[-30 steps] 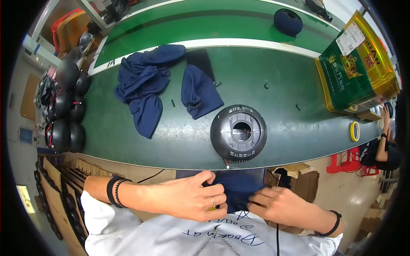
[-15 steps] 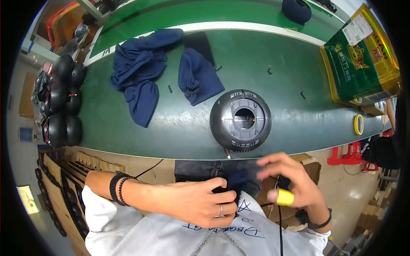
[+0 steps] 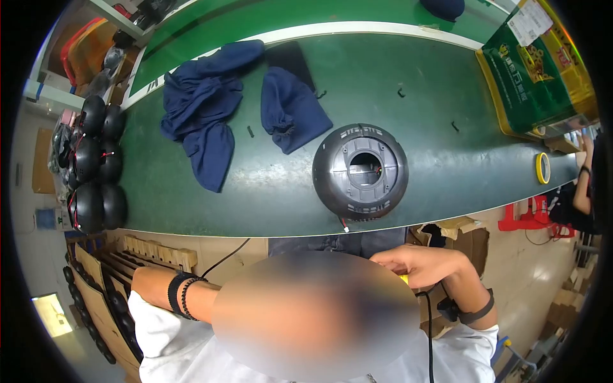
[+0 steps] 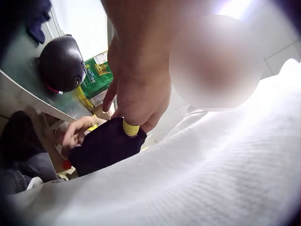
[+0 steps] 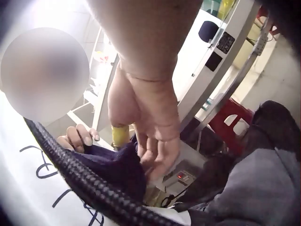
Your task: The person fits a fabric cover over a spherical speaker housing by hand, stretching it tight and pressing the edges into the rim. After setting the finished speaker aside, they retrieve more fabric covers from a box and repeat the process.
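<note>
A piece of navy cloth [image 4: 106, 148] is held between both hands in front of the white shirt. In the left wrist view my left hand [image 4: 143, 101], with yellow tape round the thumb, grips the cloth's upper edge. From the other side my right hand [image 5: 153, 129], its thumb also taped yellow, pinches the cloth in the right wrist view. A blurred oval hides the left hand and the cloth in the head view. On the table in front stands a black round shell [image 3: 329, 182] with a central hole and a short lead at its near edge.
A heap of navy cloth [image 3: 204, 115] and a gathered navy cloth pouch [image 3: 290, 112] lie on the green table [image 3: 274, 198]. Black round shells [image 3: 89, 159] are stacked at left. A green-and-gold tin [image 3: 533, 80] and a yellow tape roll [image 3: 543, 168] stand at right.
My right hand lifted off the cloth with spread fingers half a second ago and has now come back to it. A blurred patch now covers the left hand in the head view.
</note>
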The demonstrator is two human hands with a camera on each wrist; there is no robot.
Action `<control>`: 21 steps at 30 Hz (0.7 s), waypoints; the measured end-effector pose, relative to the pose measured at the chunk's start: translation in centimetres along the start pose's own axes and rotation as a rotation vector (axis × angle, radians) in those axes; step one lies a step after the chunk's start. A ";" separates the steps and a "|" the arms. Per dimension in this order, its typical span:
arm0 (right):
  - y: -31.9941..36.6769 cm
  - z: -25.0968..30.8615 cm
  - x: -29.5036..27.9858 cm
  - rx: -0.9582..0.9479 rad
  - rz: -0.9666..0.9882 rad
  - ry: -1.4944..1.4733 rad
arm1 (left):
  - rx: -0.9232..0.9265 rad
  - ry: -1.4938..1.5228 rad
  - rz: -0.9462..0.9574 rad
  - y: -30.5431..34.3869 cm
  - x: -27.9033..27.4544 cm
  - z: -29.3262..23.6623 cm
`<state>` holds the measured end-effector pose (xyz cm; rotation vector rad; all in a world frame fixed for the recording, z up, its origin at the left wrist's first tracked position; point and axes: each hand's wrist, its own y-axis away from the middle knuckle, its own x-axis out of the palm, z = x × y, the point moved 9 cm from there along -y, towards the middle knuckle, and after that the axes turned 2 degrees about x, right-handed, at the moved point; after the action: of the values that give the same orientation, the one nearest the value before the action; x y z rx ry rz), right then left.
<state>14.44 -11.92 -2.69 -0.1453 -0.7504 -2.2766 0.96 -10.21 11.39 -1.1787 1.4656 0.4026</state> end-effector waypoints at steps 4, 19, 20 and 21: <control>1.9 1.6 -1.3 -0.067 -0.098 -0.001 | -0.019 -0.005 0.045 0.1 -0.1 0.4; 2.2 -0.8 1.8 0.021 0.042 -0.043 | -0.041 -0.020 0.049 0.0 0.1 0.9; 2.3 -1.1 1.6 0.060 0.005 -0.030 | -0.042 -0.021 0.044 0.0 0.1 1.0; 2.5 -1.4 1.4 0.100 -0.032 -0.018 | -0.040 -0.020 0.044 0.0 0.1 1.0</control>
<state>15.25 -14.96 -2.18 -0.1075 -0.8799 -2.2649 1.47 -9.48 11.01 -1.1721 1.4747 0.4743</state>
